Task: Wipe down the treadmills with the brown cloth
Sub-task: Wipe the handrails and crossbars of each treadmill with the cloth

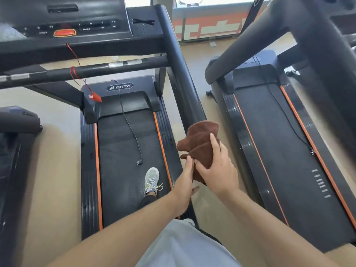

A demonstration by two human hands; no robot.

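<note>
Bunching the brown cloth (pixel 200 145) was what both my hands were busy with — my right hand (pixel 217 168) had it in a curled grip, thumb across the front and a finger laid up its back, while my left hand (pixel 184 182) pinched the lower folds with its fingertips. The cloth was up in the air between the two machines, just below the end of the near treadmill's right handrail (pixel 179 68), and it touched neither belt nor rail as far as I could see. So I judged myself between strokes rather than wiping: gathering or refolding the cloth for a fresh face.

Nearest, my shoe (pixel 151 180) stood on the belt of the middle treadmill (pixel 119 143), beside a loose black cable (pixel 131 128) that ran down the belt to its plug. Further up lay the motor hood, then the crossbar with the red safety cord (pixel 77 68) looped round it and its clip hanging, then the console (pixel 77 26) with its red stop button. To my right stood the second treadmill (pixel 273 132), with orange stripes along its belt and a thin cable of its own; at the left edge only a corner of a third machine (pixel 17 120) showed.

How much was already clean I could not tell — no surface showed streaks, damp or dust plainly enough to judge. With the cloth off every machine and at least three treadmills about, I took it that a good part of the wiping was still ahead: probably the handrail closest to the cloth first, then the console and side rails, then the neighbours.
</note>
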